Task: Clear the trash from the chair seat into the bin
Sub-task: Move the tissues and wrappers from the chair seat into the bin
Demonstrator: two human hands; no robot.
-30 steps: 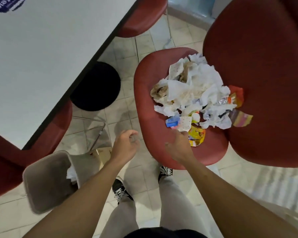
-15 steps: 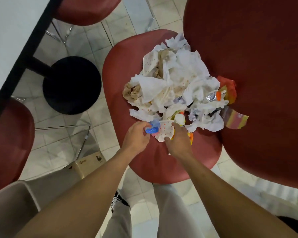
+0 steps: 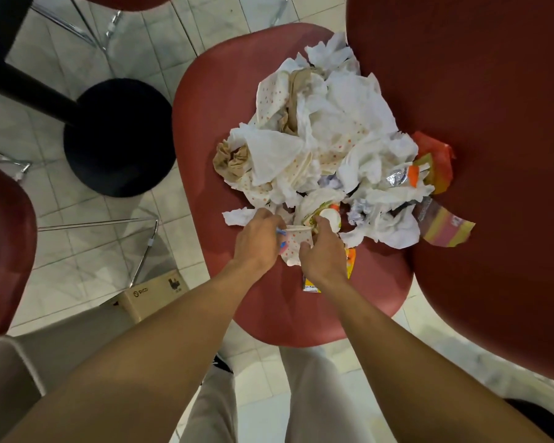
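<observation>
2 hands work the near edge of the trash pile (image 3: 327,148), which covers most of the red chair seat (image 3: 211,123). The left hand (image 3: 258,239) curls around a small blue wrapper (image 3: 281,232) and the side of a dotted paper cup (image 3: 296,246); the right hand (image 3: 323,255) grips the cup's other side, fingers bent over it, likely so several scraps lift together. A yellow packet (image 3: 311,286) lies partly under the right wrist. The bin (image 3: 4,372) shows only at the lower left corner, beside the chair, well apart from the pile.
</observation>
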